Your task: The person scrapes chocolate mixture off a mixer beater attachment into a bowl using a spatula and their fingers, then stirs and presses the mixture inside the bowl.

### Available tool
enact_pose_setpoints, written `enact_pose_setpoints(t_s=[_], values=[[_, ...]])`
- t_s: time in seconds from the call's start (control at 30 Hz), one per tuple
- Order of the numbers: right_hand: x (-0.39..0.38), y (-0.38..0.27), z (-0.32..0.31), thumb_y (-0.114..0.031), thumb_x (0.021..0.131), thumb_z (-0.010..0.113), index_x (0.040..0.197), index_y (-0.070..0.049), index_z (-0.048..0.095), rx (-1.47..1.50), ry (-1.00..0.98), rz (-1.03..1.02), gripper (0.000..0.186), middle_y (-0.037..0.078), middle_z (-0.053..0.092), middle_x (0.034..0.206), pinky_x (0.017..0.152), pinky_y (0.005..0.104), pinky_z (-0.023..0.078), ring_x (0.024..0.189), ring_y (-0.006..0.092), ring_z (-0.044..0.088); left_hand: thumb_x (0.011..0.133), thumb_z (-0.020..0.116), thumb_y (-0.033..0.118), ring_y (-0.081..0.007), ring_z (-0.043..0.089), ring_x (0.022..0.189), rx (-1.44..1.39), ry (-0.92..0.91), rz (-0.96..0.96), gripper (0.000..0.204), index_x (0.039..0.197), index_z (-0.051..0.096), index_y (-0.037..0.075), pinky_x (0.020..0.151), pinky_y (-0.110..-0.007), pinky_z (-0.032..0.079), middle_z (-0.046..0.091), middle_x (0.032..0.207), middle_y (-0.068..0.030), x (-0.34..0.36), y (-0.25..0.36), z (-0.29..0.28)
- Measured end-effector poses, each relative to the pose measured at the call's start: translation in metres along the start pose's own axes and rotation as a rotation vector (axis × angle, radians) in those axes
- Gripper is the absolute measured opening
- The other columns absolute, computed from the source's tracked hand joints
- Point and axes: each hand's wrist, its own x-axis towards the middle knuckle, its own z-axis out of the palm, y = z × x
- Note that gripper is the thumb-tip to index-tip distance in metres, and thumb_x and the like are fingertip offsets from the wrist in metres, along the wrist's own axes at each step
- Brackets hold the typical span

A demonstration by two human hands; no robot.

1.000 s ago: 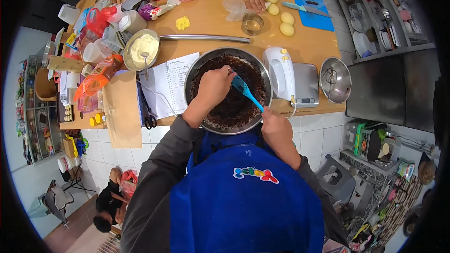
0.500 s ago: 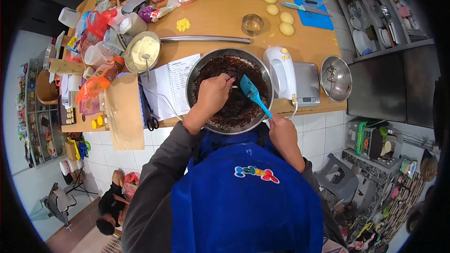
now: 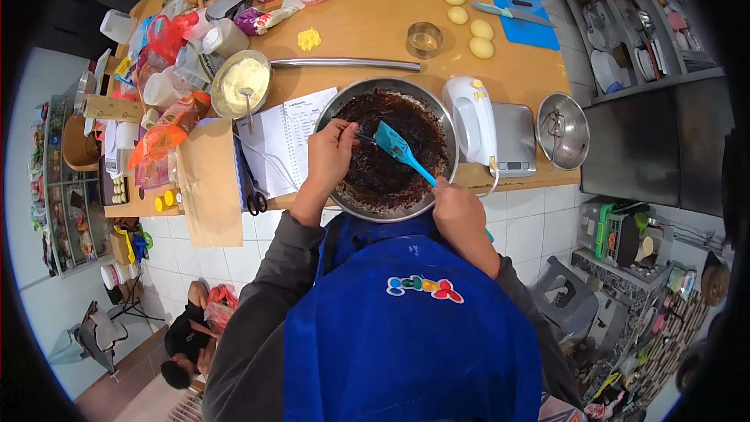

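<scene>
A wide metal bowl (image 3: 449, 119) at the table's front edge holds a dark brown, sticky mixture (image 3: 391, 176). My right hand (image 3: 464, 215) is wrapped round the handle of a blue spatula (image 3: 405, 155). Its blade, smeared with dark mixture, is over the middle of the bowl. Over the bowl's left side, my left hand (image 3: 331, 158) is closed in a pinch. A thin, dark-coated piece runs from its fingertips toward the blade; its kind cannot be made out.
A white hand mixer (image 3: 471, 121) and flat scale (image 3: 513, 141) stand right of the bowl, then a bowl with a whisk (image 3: 562, 131). Left are an open notebook (image 3: 273, 141) and a bowl of pale cream (image 3: 251, 78). Behind lie a metal tube (image 3: 348, 64) and dough balls (image 3: 458, 15).
My left hand has moved left from the bowl's middle to its left side. The spatula blade has shifted left too. Another person's hand at the far table edge is gone from view.
</scene>
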Motion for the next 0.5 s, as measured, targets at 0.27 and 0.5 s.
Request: enact_pose_setpoints(t_s=[0.27, 0.5], values=[[-0.027, 0.017, -0.012, -0.01, 0.081, 0.055, 0.091, -0.001, 0.061, -0.027, -0.022, 0.012, 0.015, 0.019, 0.063, 0.071, 0.057, 0.05, 0.049, 0.065, 0.0393, 0.062, 0.087, 0.061, 0.02, -0.0276, 0.062, 0.054, 0.062, -0.009, -0.002, 0.021, 0.08, 0.063, 0.001, 0.052, -0.035, 0.048, 0.063, 0.06, -0.0138, 0.017, 0.001, 0.01], [-0.023, 0.011, -0.015, -0.009, 0.075, 0.058, 0.094, -0.005, 0.062, -0.184, 0.18, -0.162, 0.021, 0.013, 0.059, 0.069, 0.053, 0.0457, 0.048, 0.061, 0.0335, 0.061, 0.087, 0.06, 0.021, -0.0359, 0.061, 0.062, 0.307, -0.166, 0.193, 0.02, 0.083, 0.064, 0.001, 0.056, -0.04, 0.047, 0.061, 0.066, -0.0196, 0.021, 0.035, 0.008]])
